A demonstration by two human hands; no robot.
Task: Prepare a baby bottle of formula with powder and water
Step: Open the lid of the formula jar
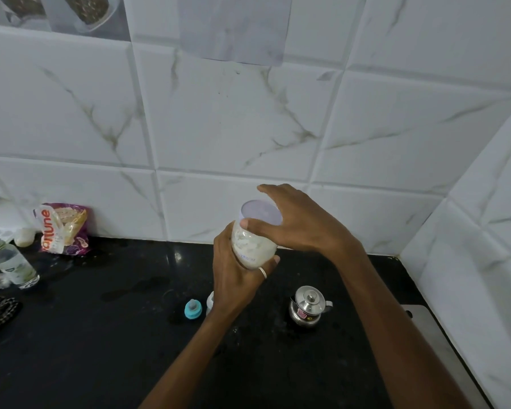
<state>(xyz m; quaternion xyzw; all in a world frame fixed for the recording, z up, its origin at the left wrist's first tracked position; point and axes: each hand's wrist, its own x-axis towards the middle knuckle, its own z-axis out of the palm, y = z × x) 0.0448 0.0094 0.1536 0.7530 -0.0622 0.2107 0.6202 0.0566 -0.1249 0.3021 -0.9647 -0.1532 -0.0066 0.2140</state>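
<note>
The jar (254,246), clear and mostly full of white powder, is held up above the black counter (101,335) in front of the tiled wall; the left hand (236,278) wraps its fingers round the jar's lower body, and the right hand (298,222) cups the pale purple lid (260,214) with thumb and spread fingers curled at its rim. Below on the counter stand a teal teat ring (193,309), a white piece (210,302) just beside it mostly hidden by the left wrist, and a small lidded steel pot (307,308) whose contents cannot be seen. Far left are an uncapped clear bottle (11,264) holding clear liquid and a printed packet (62,228) against the wall.
</note>
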